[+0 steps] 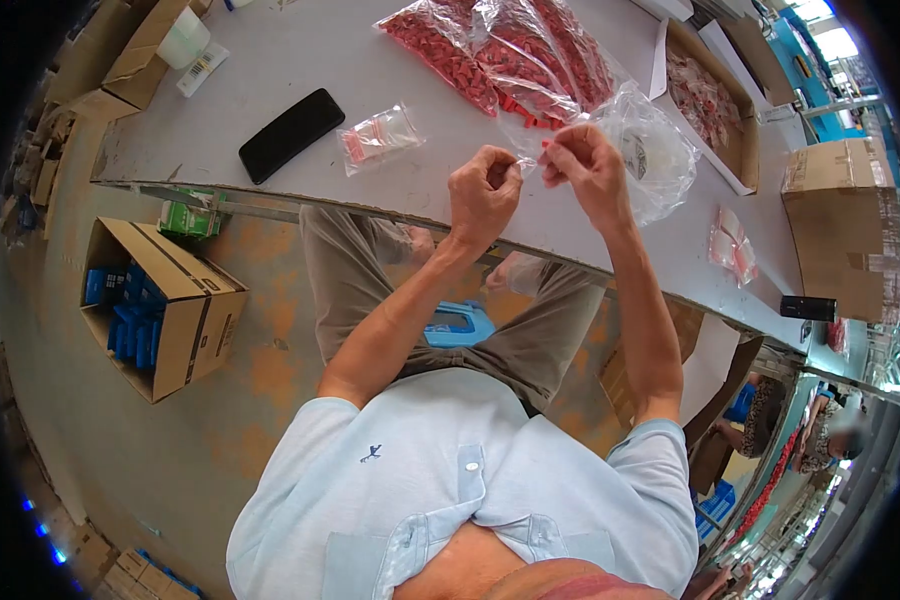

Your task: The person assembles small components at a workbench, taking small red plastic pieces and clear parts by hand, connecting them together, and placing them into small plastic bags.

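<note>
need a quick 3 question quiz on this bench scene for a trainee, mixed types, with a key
1. Which of the person's hands is nearer the black rectangular phone?
2. True or false: the phone is inside an open brown cardboard box.
3. Fill in: the large clear plastic bags beyond the hands hold ____ pieces.

Key:
1. The left hand.
2. False; it lies flat on the pale grey table.
3. red

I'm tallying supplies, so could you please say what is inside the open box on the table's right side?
The open box holds clear bags with red showing; anything beneath them is covered.
</note>
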Available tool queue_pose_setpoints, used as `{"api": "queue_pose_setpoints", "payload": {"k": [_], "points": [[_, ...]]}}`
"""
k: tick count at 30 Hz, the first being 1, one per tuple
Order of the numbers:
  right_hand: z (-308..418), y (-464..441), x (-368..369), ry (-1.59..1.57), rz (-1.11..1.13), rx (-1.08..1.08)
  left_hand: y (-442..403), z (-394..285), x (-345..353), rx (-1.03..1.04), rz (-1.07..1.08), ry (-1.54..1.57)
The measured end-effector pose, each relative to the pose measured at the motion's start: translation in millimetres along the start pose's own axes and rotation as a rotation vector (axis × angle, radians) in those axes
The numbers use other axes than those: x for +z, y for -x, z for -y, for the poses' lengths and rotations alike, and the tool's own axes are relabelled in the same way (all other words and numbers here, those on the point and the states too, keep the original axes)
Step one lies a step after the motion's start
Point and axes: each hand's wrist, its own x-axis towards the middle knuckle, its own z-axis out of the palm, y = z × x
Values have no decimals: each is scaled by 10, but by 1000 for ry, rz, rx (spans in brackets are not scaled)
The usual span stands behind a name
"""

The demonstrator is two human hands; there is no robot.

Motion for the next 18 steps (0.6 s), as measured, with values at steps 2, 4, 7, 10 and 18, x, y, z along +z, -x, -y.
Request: {"api": "queue_pose_setpoints", "payload": {"k": [2,4,7,10,18], "points": [[17,195,15,-36,17,44,8,5,-4,6,3,-5],[-14,265,35,-72,30,84,10,9,-2,29,7,-4],[-87,291,157,68,-46,78,15,10,-16,55,55,-20],[-107,258,214,174,-49,22,25,7,-11,113,61,-19],[-139,177,128,478,53,74,62,14,-43,230,164,28]]}}
